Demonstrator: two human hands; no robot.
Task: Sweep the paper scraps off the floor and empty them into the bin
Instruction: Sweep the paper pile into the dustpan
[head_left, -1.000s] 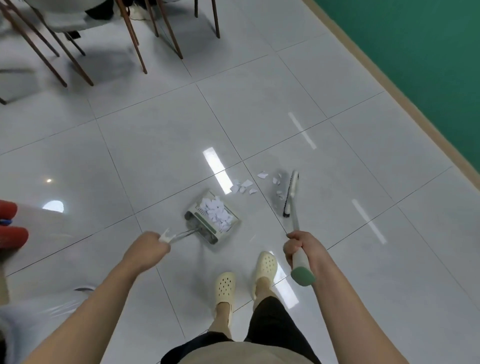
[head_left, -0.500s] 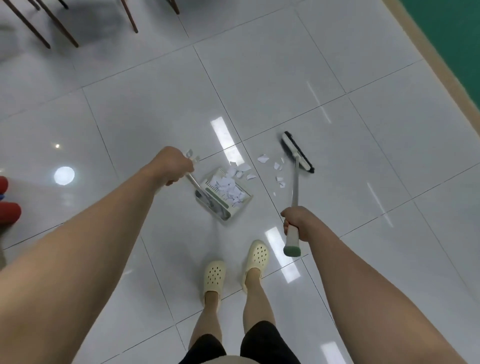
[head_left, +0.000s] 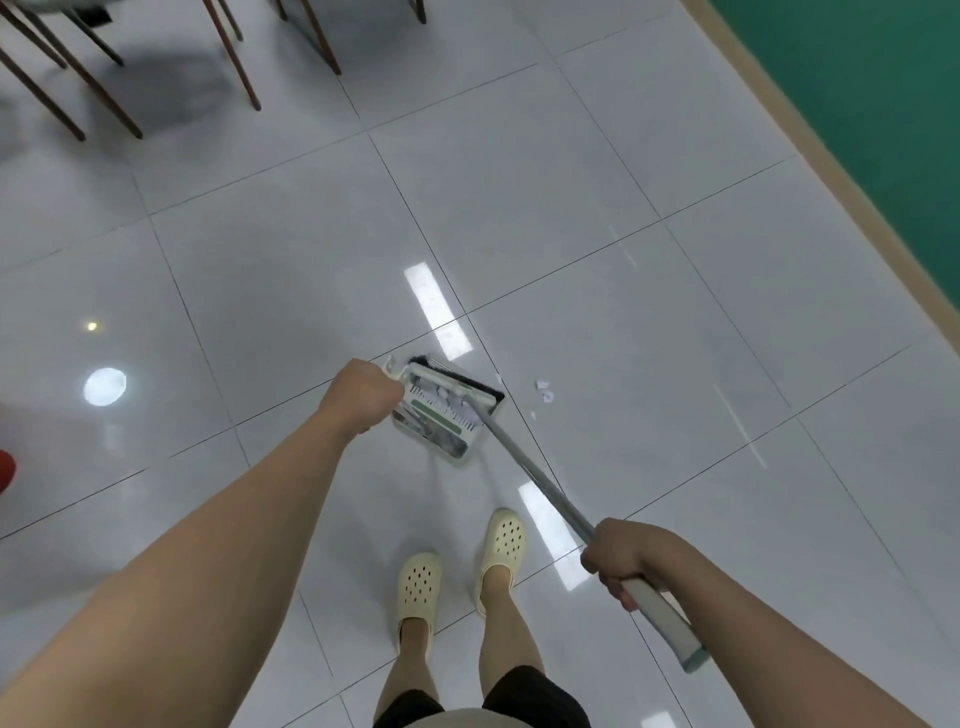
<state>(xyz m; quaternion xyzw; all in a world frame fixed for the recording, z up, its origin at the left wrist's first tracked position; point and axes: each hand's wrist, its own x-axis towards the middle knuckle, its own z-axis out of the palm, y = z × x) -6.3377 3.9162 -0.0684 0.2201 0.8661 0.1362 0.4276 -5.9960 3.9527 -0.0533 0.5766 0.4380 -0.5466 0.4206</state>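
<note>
A white and green dustpan sits on the glossy grey tile floor, holding white paper scraps. My left hand grips its handle at the left. My right hand grips the pale handle end of a long broom. The broom's black-bristled head lies across the far mouth of the dustpan. A few small paper scraps lie loose on the floor just right of the broom head. No bin is in view.
My feet in pale yellow clogs stand just behind the dustpan. Brown chair and table legs stand at the far left. A green wall with a tan skirting board runs along the right. A red object shows at the left edge.
The broom head swept left from the right of the scraps up against the dustpan mouth, pushing most scraps in. My right hand moved back and right; a few scraps stayed on the floor.
</note>
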